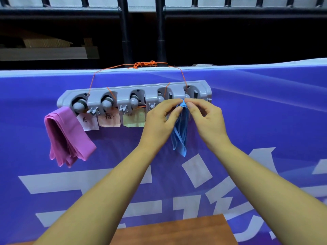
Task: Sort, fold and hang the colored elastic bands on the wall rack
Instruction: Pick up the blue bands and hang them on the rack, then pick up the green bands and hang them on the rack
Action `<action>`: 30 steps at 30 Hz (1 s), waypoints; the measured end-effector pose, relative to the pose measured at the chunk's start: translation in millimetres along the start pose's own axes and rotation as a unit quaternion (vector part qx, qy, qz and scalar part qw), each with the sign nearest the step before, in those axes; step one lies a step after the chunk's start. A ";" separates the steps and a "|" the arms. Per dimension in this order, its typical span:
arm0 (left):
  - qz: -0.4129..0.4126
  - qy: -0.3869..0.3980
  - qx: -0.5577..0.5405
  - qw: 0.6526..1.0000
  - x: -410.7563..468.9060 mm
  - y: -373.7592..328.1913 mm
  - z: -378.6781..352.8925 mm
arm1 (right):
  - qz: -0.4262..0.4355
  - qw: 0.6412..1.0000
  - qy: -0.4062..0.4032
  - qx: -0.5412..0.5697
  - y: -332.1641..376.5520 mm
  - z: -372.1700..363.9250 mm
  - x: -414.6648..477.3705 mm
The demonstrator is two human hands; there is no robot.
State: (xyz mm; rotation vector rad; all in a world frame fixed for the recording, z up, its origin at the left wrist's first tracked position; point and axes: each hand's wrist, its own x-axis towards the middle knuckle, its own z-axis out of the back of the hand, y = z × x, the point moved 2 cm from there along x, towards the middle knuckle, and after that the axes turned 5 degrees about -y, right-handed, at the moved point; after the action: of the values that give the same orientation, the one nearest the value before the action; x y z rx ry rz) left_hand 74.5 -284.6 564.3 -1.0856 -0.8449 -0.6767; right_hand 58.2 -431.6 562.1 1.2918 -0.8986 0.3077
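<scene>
Rack (134,91): pink bands (69,135) hang at its left end. Your left hand (159,121) and right hand (207,119) pinch the blue band (180,135) at its right end. Paper labels (108,119): writing illegible.

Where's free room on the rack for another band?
Free: second holder and third holder, between the pink band and the left hand. Crowded: the right end of the rack, where left hand and right hand pinch the blue band.

I seem to be in a makeshift storeroom: a banner (265,106) hangs before black rails (53,12) at top, cardboard (44,43) stacked upper left.
</scene>
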 end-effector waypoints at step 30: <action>0.500 0.356 0.119 0.780 -430.8 126.8 -53.4 | -0.414 0.767 0.304 -0.385 -218.2 122.6 -381.8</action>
State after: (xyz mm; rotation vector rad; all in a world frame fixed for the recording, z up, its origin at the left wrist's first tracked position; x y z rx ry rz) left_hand -32.7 -264.8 125.3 -0.7822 0.3459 -0.0157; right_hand -90.8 -502.8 136.5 0.6144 0.1819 -0.3289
